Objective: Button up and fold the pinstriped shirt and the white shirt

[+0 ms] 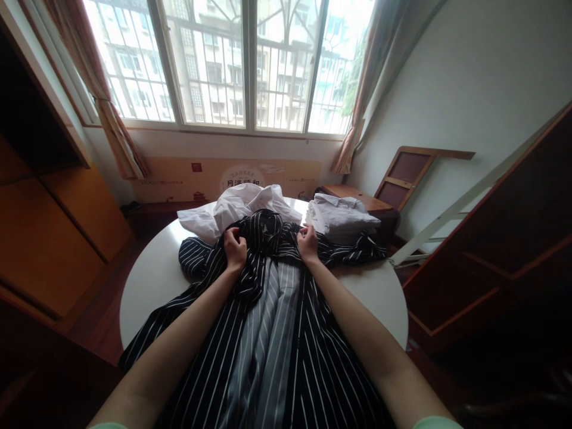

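Note:
A black garment with white stripes (322, 351), with sleeves and what looks like a collar, is spread over the round white table (147, 280) and hangs toward me. Its front parts down the middle, where the greyish inner side shows. My left hand (235, 249) is closed on the cloth left of the collar. On the right of the collar, my right hand (307, 243) grips the same garment with curled fingers. One sleeve stretches out to the right, and bunched cloth lies at the left. My fingertips are partly hidden in the folds.
Behind the garment lies a crumpled white cloth (245, 202). A stack of folded white shirts (342, 213) sits at the table's back right. Beyond are a brown wooden chair (404, 173) and a barred window. A dark wooden panel (491, 256) leans at the right.

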